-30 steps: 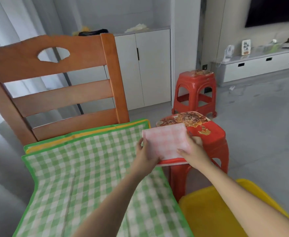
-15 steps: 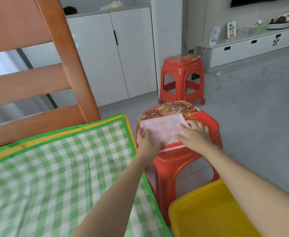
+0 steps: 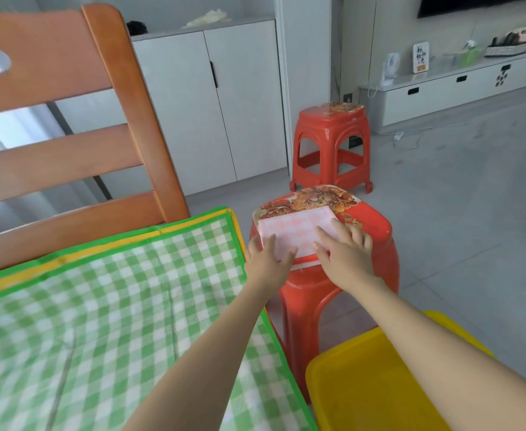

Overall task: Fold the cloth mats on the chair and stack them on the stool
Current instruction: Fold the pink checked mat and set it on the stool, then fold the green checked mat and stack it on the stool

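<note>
Both hands, left and right, press flat, fingers spread, on the folded pink mat atop the near red stool; grey floor, white cabinets behind.

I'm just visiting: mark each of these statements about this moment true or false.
1. The folded pink mat lies on the near red stool. True.
2. Both hands rest on it. True: left hand, right hand.
3. The green checked mat is folded. False: it lies spread flat on the chair.
4. The far red stool holds a mat. False: none lies on it.
</note>
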Demonstrator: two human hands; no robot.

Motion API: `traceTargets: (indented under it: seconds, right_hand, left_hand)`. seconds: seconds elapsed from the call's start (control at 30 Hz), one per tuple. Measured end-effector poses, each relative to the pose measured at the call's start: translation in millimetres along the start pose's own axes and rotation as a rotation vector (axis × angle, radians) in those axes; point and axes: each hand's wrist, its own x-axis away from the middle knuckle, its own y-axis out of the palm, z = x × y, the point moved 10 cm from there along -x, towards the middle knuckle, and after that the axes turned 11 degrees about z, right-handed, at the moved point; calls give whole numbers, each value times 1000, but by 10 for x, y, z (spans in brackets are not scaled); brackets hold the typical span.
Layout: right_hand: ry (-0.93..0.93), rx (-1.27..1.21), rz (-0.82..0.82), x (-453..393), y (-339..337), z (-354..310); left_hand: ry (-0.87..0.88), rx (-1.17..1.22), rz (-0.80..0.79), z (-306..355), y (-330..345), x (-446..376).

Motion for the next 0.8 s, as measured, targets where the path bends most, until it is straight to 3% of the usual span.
traceTargets:
  seconds: [0.2, 0.43, 0.6, 0.8]
  right_hand:
    - [-102, -275, 45, 392, -365, -529]
    - [-198, -583, -25, 1193, -695, -1218]
    - [-260, -618, -177, 1875, -659, -1600]
    - [-313, -507, -402, 2494, -353, -1837]
  left_hand:
    - [-15, 182, 99, 152, -603, 434]
    - [-224, 392, 134, -330, -1320, 1361]
    - [-338, 432, 123, -839, -1678, 2075]
    - [-430, 299, 13, -1446, -1750, 2722]
